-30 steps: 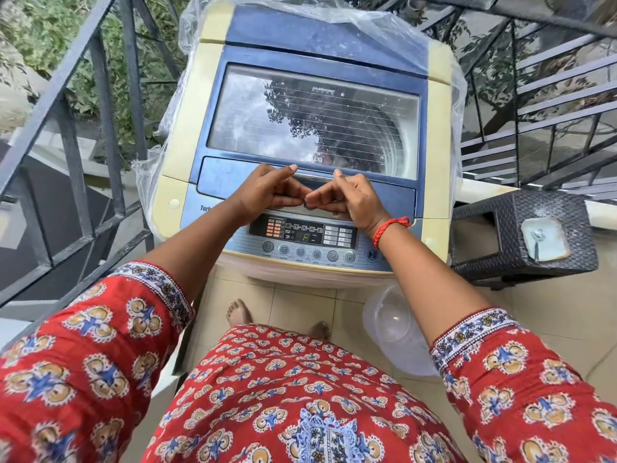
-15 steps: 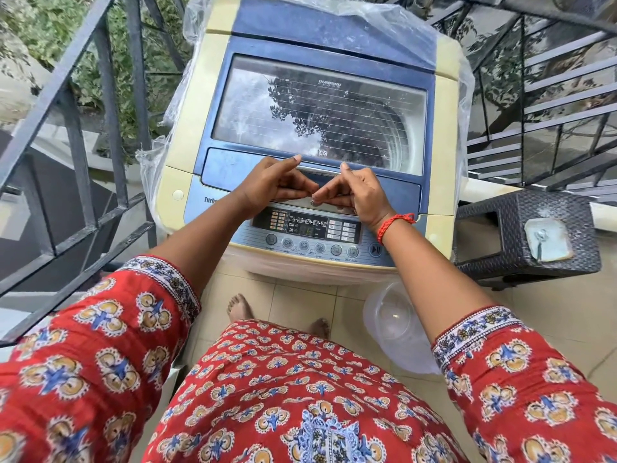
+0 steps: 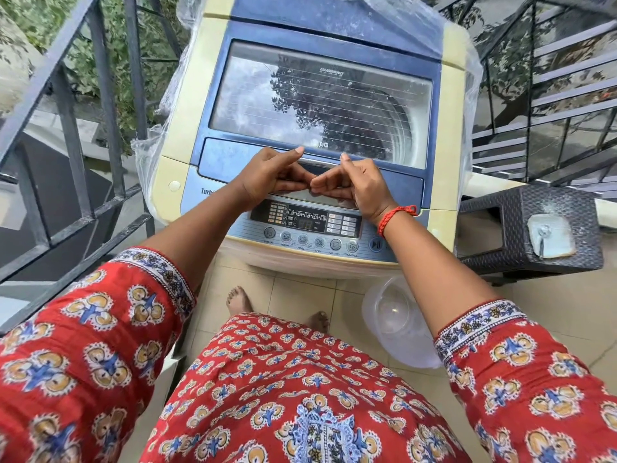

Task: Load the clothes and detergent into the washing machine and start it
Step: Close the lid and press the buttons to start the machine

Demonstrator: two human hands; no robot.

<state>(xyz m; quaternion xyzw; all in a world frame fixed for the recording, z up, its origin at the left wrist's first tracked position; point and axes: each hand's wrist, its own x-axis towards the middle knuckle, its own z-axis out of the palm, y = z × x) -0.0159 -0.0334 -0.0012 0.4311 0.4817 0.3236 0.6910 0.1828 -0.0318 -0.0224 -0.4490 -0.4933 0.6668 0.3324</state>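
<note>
1. At the front edge of the washing machine, both my hands sit on the lid handle, just above the control panel.
2. My left hand has its fingers curled under the handle lip with the thumb laid straight on top; my right hand mirrors it. Both are grasping the handle, fingertips almost meeting at its middle.
3. The lid lies flat and closed; through its glass the drum shows, but reflections prevent any finding on whether clothes are inside.
4. No clothes or detergent appear outside the machine. A clear plastic tub stands on the floor tiles, apparently empty.
5. Judgement: the step in hand is raising the lid. To do it well, I should lift evenly with both hands so the folding panel does not twist, keep wrists off the buttons, and mind the loose plastic cover behind the hinge.
</note>
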